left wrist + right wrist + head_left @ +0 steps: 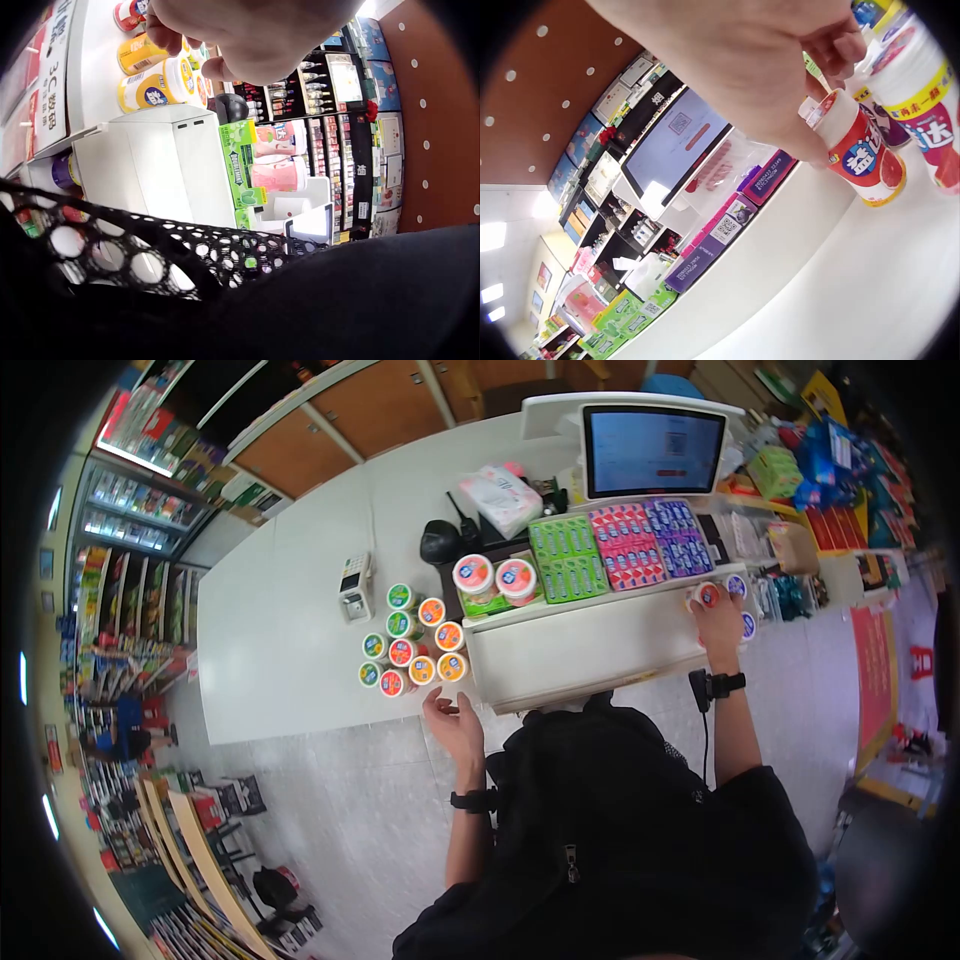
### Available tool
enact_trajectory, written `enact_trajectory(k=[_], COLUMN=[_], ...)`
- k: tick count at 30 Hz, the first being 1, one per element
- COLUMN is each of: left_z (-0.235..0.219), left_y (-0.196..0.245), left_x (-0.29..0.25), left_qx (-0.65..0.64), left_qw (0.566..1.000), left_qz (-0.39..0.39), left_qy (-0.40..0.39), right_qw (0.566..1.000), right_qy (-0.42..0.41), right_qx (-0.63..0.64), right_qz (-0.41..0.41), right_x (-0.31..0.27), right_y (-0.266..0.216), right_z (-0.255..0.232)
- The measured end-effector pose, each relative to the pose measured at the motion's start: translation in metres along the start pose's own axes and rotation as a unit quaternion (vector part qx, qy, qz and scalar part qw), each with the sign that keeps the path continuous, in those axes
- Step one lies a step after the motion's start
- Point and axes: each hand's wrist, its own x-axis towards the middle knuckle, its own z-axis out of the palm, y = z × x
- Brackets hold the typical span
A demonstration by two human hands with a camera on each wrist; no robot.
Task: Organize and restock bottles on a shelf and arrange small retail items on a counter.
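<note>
At the right end of the white counter my right hand (718,622) holds a red-labelled gum bottle (866,159) near its lid, between thumb and fingers. Beside that bottle stands a taller gum bottle with a yellow band (921,101), and purple-lidded bottles (736,585) show around the hand. My left hand (457,728) holds nothing, its fingers loosely bent just in front of a cluster of gum bottles with green, orange, red and yellow lids. A yellow bottle (154,85) from that cluster is nearest to it in the left wrist view.
Green, pink and purple gum boxes (628,545) line the raised shelf, with two large pink-lidded tubs (516,580) at its left. Behind them are a monitor (655,450) and a tissue pack (500,498). A card terminal (355,588) stands on the left counter.
</note>
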Motion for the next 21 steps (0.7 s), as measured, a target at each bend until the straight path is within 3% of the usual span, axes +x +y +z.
enact_trajectory(k=[3,5,7,11,17,21], left_z=[-0.006,-0.008,-0.01,-0.004,0.006,0.019], left_y=[0.005,0.015,0.028,0.048,0.06,0.06], left_x=[0.005,0.004,0.002,-0.004,-0.002,-0.003], left_qx=[-0.009,-0.024,-0.035,-0.051,-0.028,-0.036], left_qw=[0.999,0.999,0.995,0.992,0.982,0.972], left_qz=[0.018,0.004,0.004,0.018,0.042,0.061], left_qy=[-0.031,-0.025,-0.089,-0.113,-0.18,-0.226], right_qw=[0.997,0.994,0.975,0.919,0.877,0.894], right_qy=[-0.056,-0.046,-0.036,-0.065,-0.092,-0.129], right_qx=[0.005,0.047,0.21,0.371,0.391,0.297], right_qz=[-0.047,-0.091,-0.071,-0.118,-0.265,-0.309], right_x=[-0.001,-0.002,-0.006,-0.017,-0.037,-0.049], right_y=[-0.011,-0.005,-0.015,-0.07,-0.168,-0.191], right_z=[-0.021,-0.018,-0.031,-0.062,-0.041,-0.007])
